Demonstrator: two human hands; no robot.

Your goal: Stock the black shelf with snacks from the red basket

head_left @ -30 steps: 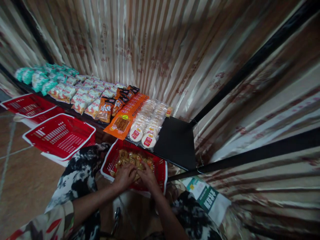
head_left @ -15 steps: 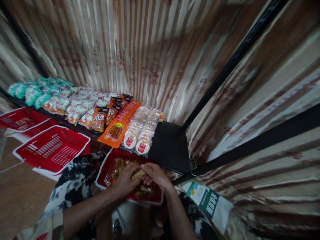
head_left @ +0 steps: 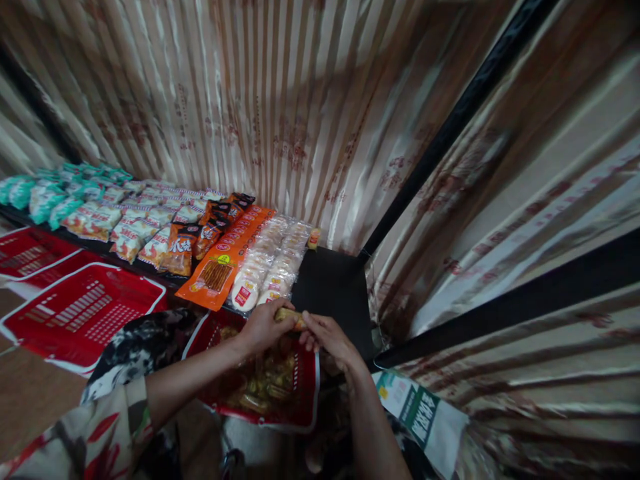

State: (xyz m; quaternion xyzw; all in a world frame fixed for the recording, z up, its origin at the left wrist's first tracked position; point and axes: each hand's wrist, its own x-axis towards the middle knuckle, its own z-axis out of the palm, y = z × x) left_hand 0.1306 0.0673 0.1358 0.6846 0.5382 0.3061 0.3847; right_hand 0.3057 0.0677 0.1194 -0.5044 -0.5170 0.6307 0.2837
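Both hands are above the far rim of a red plastic basket (head_left: 306, 407) with golden-brown, individually wrapped snacks (head_left: 265, 387) inside. My left hand (head_left: 265, 327) is closed round a small yellowish wrapped snack (head_left: 290, 318), which lies roughly sideways. At its right end, the fingertips of my right hand (head_left: 327, 338) pinch the snack, the other fingers curled below. Just beyond my hands, two rows of round white crackers in clear wrap (head_left: 267, 260) lie on a black shelf (head_left: 335, 280). Behind them, near the curtain, stands one small yellowish pack (head_left: 313, 238).
Left along the shelf lie a flat orange packet (head_left: 225, 260), orange-black bags (head_left: 180, 247), white bags (head_left: 135, 230) and green bags (head_left: 55, 200). Red baskets (head_left: 90, 310) stand at left. A black post (head_left: 430, 160) rises before the striped curtain (head_left: 300, 100). A green-white bag (head_left: 420, 413) lies at right.
My hands have lifted from inside the basket toward the shelf, carrying the yellowish wrapped snack. More of the basket's contents now shows. The view has shifted slightly.
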